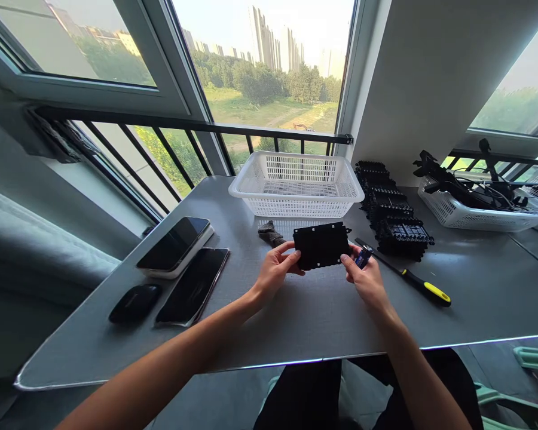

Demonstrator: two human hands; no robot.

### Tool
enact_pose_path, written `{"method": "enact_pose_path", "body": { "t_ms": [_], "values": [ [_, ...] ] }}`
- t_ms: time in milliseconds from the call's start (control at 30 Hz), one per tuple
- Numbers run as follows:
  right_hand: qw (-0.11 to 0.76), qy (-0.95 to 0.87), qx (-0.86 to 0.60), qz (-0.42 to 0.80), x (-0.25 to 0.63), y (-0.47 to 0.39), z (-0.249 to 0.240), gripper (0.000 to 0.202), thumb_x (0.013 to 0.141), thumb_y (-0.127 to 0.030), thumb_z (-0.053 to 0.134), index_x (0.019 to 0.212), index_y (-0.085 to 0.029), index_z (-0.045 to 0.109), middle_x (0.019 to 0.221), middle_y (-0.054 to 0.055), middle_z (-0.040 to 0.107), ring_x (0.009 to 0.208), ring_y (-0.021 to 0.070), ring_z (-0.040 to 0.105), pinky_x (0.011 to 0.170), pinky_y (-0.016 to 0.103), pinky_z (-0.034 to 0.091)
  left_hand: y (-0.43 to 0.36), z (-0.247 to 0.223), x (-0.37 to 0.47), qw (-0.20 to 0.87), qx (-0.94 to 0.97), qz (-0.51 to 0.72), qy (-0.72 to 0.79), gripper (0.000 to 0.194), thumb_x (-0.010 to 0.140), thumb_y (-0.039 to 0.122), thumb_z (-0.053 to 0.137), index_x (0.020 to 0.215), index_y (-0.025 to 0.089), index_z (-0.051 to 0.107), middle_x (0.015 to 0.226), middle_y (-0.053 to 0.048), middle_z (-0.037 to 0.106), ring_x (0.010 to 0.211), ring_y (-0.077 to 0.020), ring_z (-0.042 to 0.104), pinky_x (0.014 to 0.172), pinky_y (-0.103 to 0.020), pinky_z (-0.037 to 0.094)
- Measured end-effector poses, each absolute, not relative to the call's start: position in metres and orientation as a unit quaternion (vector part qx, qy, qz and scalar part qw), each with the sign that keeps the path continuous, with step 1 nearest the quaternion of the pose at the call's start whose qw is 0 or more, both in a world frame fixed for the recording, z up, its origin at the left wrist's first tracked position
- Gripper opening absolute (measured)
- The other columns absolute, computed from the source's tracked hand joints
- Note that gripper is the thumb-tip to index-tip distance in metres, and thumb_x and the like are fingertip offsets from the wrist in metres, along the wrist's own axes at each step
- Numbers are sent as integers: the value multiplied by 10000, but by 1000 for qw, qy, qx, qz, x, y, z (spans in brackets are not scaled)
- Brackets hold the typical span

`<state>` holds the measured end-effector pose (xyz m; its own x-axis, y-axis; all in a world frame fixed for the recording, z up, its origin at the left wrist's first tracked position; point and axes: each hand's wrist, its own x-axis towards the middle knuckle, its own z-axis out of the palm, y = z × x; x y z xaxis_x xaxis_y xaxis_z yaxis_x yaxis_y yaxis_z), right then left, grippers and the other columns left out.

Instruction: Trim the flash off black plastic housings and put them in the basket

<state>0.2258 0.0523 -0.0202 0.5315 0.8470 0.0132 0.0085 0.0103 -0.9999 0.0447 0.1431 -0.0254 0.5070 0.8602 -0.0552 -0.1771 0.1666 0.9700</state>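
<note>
Black rectangular panel (321, 245), clamped between fingers of left hand (272, 269) and right hand (366, 277), long axis bridging both.

Bare forearms (173, 352), bare hands (273, 269) — black trousers (307, 397) on both legs.

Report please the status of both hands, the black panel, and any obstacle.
Left hand and right hand gripping black panel by opposite ends. Small blue item also in right hand. Screwdriver nearby, white basket beyond panel; neither blocking.
</note>
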Motion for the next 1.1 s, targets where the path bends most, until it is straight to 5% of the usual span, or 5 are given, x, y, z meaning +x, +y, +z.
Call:
{"method": "enact_pose_path", "body": {
  "t_ms": [333, 533, 767, 933, 1100],
  "values": [
    [592, -397, -684, 155, 212, 42, -18, 507, 830, -601, 544, 1175, -231, 498, 1115, 69, 472, 928, 208, 475, 842, 382, 408, 138, -26, 46, 662, 556, 385, 323, 375, 761, 375, 701, 1000, 183, 485, 655, 14, 710, 602, -157, 682, 628, -302, 571],
    [581, -448, -559, 387, 189, 29, 3, 449, 905, -619, 349, 764, -210, 470, 685, -22, 406, 606, 138, 355, 572, 277, 315, 134, -23, 46, 649, 577, 388, 309, 384, 782, 371, 681, 1023, 203, 433, 638, 42, 679, 616, -162, 689, 656, -301, 556],
    [558, -355, -411, 628, 172, 31, -2, 387, 819, -580, 409, 681, -219, 409, 620, -32, 354, 570, 136, 306, 564, 275, 287, 128, -20, 46, 611, 626, 371, 312, 340, 801, 389, 654, 982, 216, 425, 625, 48, 643, 581, -130, 635, 581, -223, 458],
    [515, -322, -373, 702, 171, 37, -7, 302, 694, -501, 473, 620, -213, 421, 590, -34, 311, 576, 137, 278, 570, 266, 261, 122, -18, 45, 556, 684, 350, 318, 280, 823, 400, 616, 925, 221, 427, 588, 62, 594, 495, -95, 543, 461, -183, 297],
    [502, -273, -349, 743, 172, 36, -6, 236, 660, -431, 476, 633, -198, 445, 634, -14, 347, 613, 139, 292, 577, 255, 271, 116, -15, 44, 519, 725, 336, 304, 191, 861, 350, 548, 904, 224, 411, 592, 60, 605, 500, -100, 551, 481, -192, 324]
  ]
}}
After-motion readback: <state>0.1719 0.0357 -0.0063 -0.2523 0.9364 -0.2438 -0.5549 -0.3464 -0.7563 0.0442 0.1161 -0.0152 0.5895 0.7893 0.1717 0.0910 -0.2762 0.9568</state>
